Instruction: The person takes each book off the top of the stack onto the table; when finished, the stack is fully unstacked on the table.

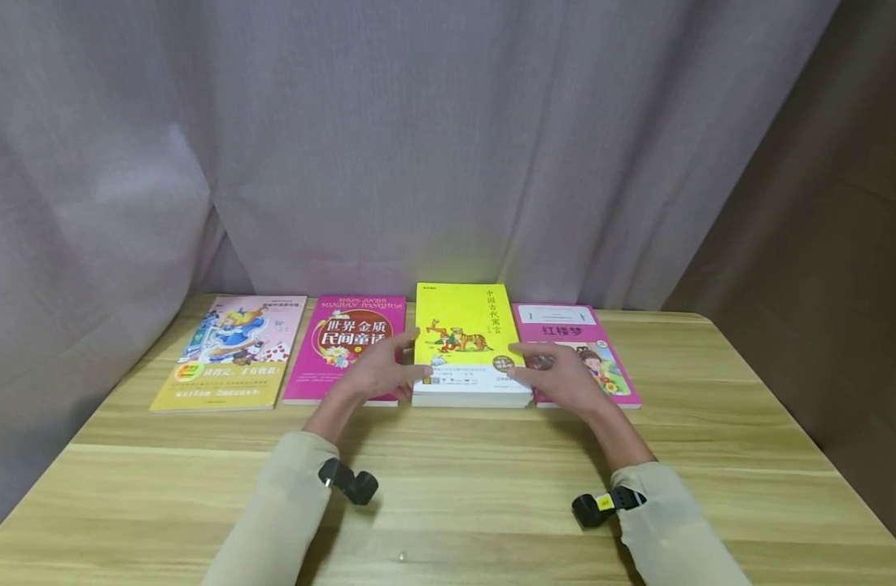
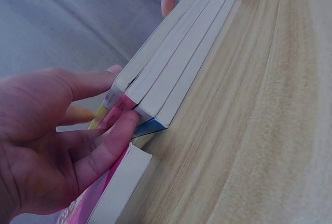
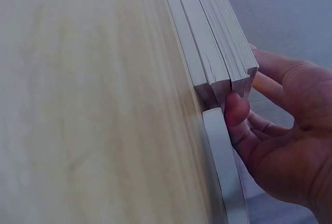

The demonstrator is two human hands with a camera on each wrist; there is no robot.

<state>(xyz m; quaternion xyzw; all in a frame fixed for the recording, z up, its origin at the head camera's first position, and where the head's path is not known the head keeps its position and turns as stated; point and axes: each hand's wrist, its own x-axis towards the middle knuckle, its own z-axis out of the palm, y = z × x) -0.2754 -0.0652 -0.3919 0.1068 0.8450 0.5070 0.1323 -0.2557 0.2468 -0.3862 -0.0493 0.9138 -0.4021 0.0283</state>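
A stack of several books (image 1: pixel 462 325) lies flat on the table, topped by a yellow book with an animal drawing and a white lower band. My left hand (image 1: pixel 378 370) holds its left side, thumb on the top cover's edge, fingers bent against the spines. On the opposite side my right hand (image 1: pixel 563 376) holds the stack likewise, thumb at the top. In the left wrist view the spines (image 2: pixel 119 110) show yellow, pink-red, pale and blue. The right wrist view shows a fingertip against the stack's page edges (image 3: pixel 212 37). Some fingers are hidden behind the books.
Close on the left lies a magenta book (image 1: pixel 360 311), partly under my left hand; farther left is a book with a girl in blue (image 1: pixel 228 350). A pink book (image 1: pixel 565 330) lies right of the stack. A grey curtain (image 1: pixel 448 146) hangs behind the wooden table (image 1: pixel 462 488).
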